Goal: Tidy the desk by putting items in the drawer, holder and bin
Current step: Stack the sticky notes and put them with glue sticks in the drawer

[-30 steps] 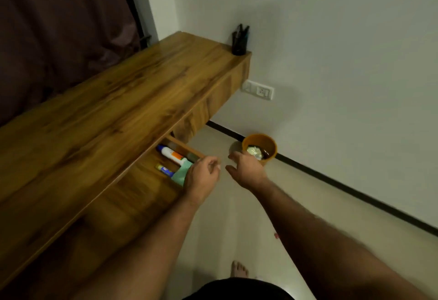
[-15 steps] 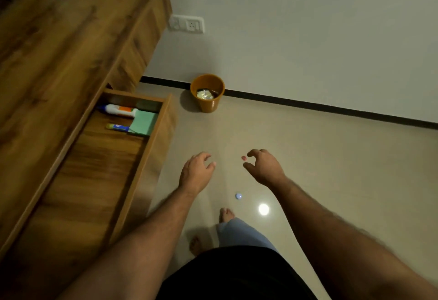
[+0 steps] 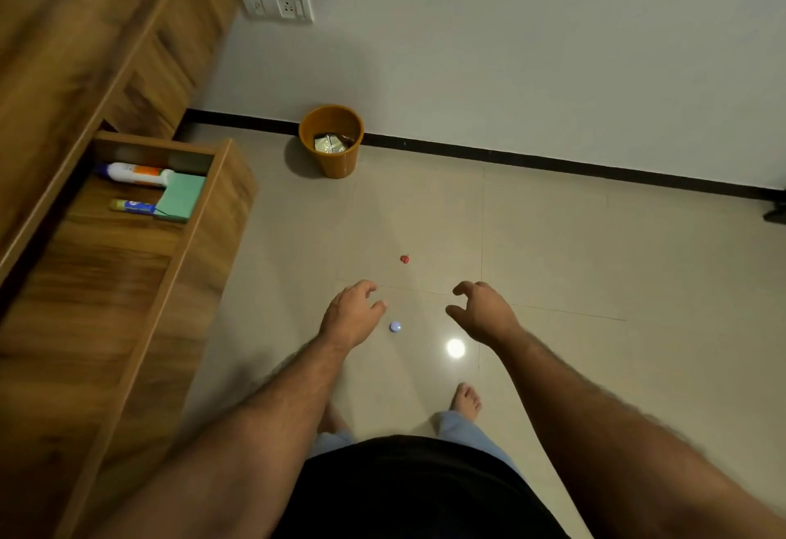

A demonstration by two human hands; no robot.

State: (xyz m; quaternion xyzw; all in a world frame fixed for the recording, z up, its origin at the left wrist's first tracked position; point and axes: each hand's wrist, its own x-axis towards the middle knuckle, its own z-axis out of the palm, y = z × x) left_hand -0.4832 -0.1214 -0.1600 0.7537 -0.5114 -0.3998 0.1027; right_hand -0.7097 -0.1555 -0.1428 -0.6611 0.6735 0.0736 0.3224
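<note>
The person stands on the tiled floor (image 3: 595, 283) and looks down at both hands. The left hand (image 3: 351, 317) hangs out in front with its fingers loosely bent, and its grip holds nothing. The right hand (image 3: 482, 315) is just across from it, and its fingers are spread and bent like a claw, with nothing in its grip too. Between the two hands, low on the floor, lies a small blue round thing (image 3: 395, 326). A small red thing (image 3: 404, 259) lies on the floor a bit farther off, toward the wall. On the left is the brown wooden desk (image 3: 64, 49), and its drawer (image 3: 187, 266) is pulled wide open. At the far end of the drawer lie a white bottle with an orange label (image 3: 134, 174), a green pad (image 3: 182, 196) and a blue and yellow stick (image 3: 132, 206). The bottle and the stick both touch the pad. The orange bin (image 3: 331, 140) stands on the floor by the wall, well apart from the hands, and there is shiny crumpled trash (image 3: 329, 142) inside it. A white wall socket (image 3: 278, 5) sits on the wall above. A bright spot of light (image 3: 455, 347) shines on the floor near the right hand, and a bare foot (image 3: 465, 398) shows below it.
</note>
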